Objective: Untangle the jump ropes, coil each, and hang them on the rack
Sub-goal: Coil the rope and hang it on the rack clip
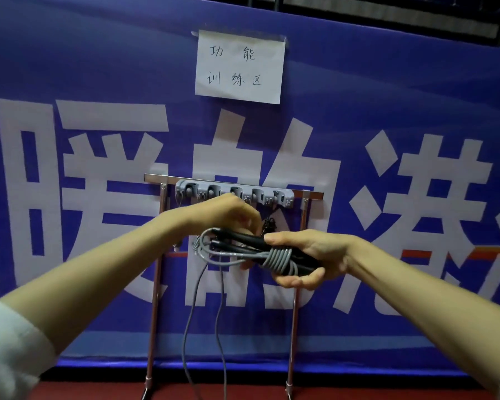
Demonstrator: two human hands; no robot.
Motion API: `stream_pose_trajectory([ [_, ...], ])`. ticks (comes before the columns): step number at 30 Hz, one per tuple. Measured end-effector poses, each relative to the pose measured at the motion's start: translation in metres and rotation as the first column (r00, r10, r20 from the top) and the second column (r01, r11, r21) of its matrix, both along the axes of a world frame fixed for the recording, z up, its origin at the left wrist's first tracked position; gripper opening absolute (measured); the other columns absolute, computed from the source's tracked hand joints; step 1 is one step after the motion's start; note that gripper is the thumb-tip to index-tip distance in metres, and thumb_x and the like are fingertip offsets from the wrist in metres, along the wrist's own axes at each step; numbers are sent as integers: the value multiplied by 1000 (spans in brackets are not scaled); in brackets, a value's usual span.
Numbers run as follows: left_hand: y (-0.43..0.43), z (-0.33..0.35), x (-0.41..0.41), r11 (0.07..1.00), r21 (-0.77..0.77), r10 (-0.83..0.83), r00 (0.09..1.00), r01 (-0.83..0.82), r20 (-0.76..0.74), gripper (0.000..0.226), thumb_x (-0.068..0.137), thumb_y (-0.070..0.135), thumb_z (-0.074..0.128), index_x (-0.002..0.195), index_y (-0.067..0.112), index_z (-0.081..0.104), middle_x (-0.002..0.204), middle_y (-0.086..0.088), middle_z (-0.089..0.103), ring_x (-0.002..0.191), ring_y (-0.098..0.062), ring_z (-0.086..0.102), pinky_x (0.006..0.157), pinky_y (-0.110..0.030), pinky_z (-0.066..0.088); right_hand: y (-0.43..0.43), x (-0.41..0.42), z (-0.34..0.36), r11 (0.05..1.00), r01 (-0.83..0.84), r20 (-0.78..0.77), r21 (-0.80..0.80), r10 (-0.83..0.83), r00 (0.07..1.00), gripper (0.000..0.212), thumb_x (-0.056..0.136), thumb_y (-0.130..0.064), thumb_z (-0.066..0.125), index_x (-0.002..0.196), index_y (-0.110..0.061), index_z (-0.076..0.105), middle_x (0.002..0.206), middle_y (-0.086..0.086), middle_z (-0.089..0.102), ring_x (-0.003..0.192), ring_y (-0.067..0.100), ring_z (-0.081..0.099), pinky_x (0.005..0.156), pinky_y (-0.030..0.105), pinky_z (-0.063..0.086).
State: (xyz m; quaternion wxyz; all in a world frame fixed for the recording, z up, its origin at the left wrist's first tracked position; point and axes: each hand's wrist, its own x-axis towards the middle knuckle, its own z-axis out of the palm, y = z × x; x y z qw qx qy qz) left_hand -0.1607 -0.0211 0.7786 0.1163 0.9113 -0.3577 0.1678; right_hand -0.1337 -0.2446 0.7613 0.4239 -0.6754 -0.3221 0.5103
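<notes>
The right grip clasps both black handles together as a core for winding the jump rope. The left grip looks to pinch its cord, feeding turns. Slack dangles before the rack, unhung.

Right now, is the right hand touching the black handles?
Touching. The head view shows the right hand wrapped around the black handles, gripping them.

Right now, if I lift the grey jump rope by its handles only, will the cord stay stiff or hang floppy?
Likely floppy: the grey cord hangs limp in long curves below the black handles. Probably light, as the right hand holds the bundle between thumb and fingers. The wound turns look smooth, so they may slip loose.
</notes>
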Motion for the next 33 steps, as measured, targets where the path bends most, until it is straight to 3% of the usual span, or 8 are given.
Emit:
stream_pose_trajectory([
  [5, -1, 2, -2, 997, 42, 67, 997, -66, -23, 21, 83, 27, 74, 97, 12, 70, 81, 5, 68, 72, -5, 63, 67, -19, 51, 7, -2, 2, 978, 182, 416, -106, -123, 901, 38, 93, -49, 55, 105, -13, 54, 70, 2, 51, 44, 7, 40, 40, 15, 29],
  [9, -7, -5, 1, 986, -69, 154, 988, -152, 25, 20, 82, 23, 75, 94, 13, 64, 82, 6, 63, 69, -3, 56, 65, -22, 48, 22, -5, 11, 906, 387, 971, -174, 92, 222, 37, 90, -58, 52, 116, -31, 57, 87, 4, 63, 73, 15, 59, 64, 32, 49],
  [13, -20, -16, -10, 688, -668, -106, 871, -284, -479, 17, 89, 11, 67, 96, 8, 52, 74, -4, 53, 56, -14, 51, 52, -24, 49, 24, 0, 8, 863, 501, 860, 66, 205, -467, 45, 98, -56, 34, 136, -33, 42, 107, 4, 64, 94, 25, 62, 66, 34, 40],
  [17, -24, -22, -14, 462, -763, -449, 623, -452, -641, 39, 98, 43, 48, 95, 7, 62, 73, -2, 59, 57, -9, 50, 58, -25, 54, 22, 3, 10, 882, 434, 769, 183, 147, -622, 56, 99, -57, 28, 151, -36, 22, 116, 8, 58, 90, 27, 63, 60, 32, 38],
  [20, -20, -23, -9, 384, -775, -568, 533, -502, -627, 35, 97, 38, 48, 96, 9, 66, 72, 3, 61, 60, -8, 53, 65, -26, 53, 19, 11, 8, 911, 243, 624, 332, -19, -781, 56, 91, -53, 49, 141, -28, 48, 81, 10, 59, 56, 26, 60, 43, 28, 36],
  [26, -27, -27, -6, 298, -823, -630, 548, -483, -550, 18, 92, 27, 58, 87, 12, 67, 67, 5, 59, 55, -4, 52, 61, -23, 53, 18, 12, 8, 881, 172, 562, 440, -121, -818, 59, 80, -46, 72, 132, -19, 59, 71, 10, 57, 47, 26, 57, 40, 24, 31],
  [29, -31, -31, -4, 315, -883, -510, 723, -347, -466, 16, 91, 25, 60, 95, 11, 65, 71, 1, 57, 54, -4, 43, 49, -16, 42, 16, 3, 12, 847, 334, 797, 415, -161, -583, 57, 97, -49, 45, 148, -28, 32, 106, 9, 59, 91, 31, 63, 64, 34, 42],
  [33, -30, -39, 1, 362, -915, -360, 878, -179, -314, 29, 85, 28, 64, 111, 16, 62, 74, -2, 57, 53, -7, 38, 50, -19, 29, 12, -1, 14, 850, 270, 890, 452, -408, -204, 56, 89, -46, 61, 139, -27, 43, 112, 0, 63, 101, 19, 60, 81, 34, 51],
])
